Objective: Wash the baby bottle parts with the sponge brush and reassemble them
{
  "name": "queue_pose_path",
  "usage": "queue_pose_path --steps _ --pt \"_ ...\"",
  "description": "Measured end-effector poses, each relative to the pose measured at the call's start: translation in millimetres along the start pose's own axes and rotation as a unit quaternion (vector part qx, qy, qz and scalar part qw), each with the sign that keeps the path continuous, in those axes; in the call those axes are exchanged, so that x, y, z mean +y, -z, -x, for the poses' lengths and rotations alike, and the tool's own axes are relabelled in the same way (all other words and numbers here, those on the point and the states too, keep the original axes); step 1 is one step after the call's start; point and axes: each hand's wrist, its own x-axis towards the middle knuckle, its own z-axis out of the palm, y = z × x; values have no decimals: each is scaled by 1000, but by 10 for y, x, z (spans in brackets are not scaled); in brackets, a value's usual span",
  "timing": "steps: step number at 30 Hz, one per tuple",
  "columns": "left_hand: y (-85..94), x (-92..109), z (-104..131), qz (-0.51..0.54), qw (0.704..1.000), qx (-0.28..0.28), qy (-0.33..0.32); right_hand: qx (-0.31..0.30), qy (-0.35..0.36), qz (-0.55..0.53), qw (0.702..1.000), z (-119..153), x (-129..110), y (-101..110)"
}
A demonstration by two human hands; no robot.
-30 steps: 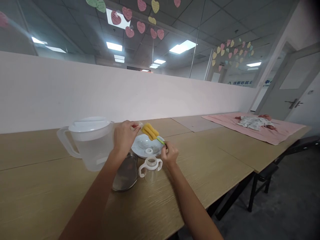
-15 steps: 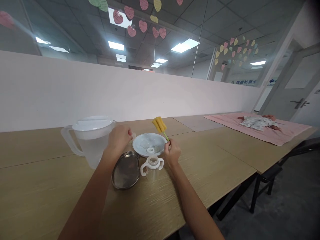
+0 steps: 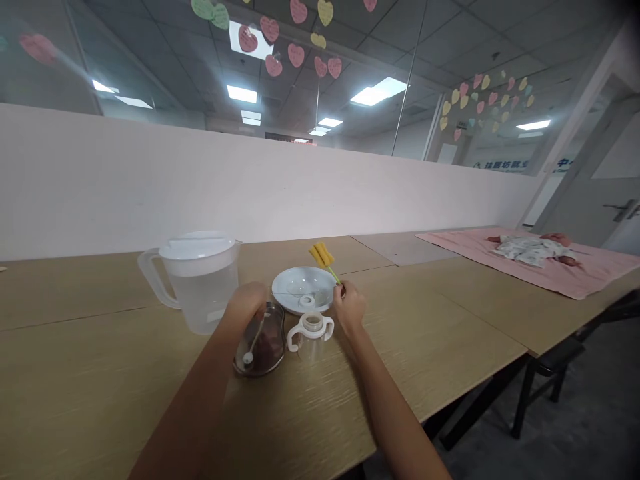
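Over the kidney-shaped metal tray (image 3: 273,337), my left hand (image 3: 246,303) is closed on the upper end of a thin drinking straw (image 3: 257,339) with a white ball at its lower end. Whether the ball rests on the tray's floor I cannot tell. My right hand (image 3: 350,305) grips the thin green handle of a sponge brush, its yellow sponge head (image 3: 321,255) tilted up above the rim of a white bowl (image 3: 283,279). A small white ring (image 3: 307,303) lies in that bowl with some clear pieces. Between my hands stands an open clear bottle with a white two-handled collar (image 3: 313,327).
A lidded plastic pitcher (image 3: 205,287) of clear liquid stands left of the tray. Far right, a baby doll (image 3: 530,249) in patterned clothes lies on a pink cloth (image 3: 470,250). A white wall (image 3: 280,187) borders the table's back.
My left hand has come down from beside the bowl to over the tray, and the straw now shows there. My right hand stays by the bowl with the brush. The view has shifted slightly.
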Motion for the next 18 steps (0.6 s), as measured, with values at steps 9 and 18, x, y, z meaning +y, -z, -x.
queue_pose_path --steps 9,18 --pt "-232 316 -250 42 974 129 -181 4 11 -7 1000 -6 -4 -13" --pt "-486 239 -537 120 960 124 -219 18 11 -12 1000 -14 -33 -30"
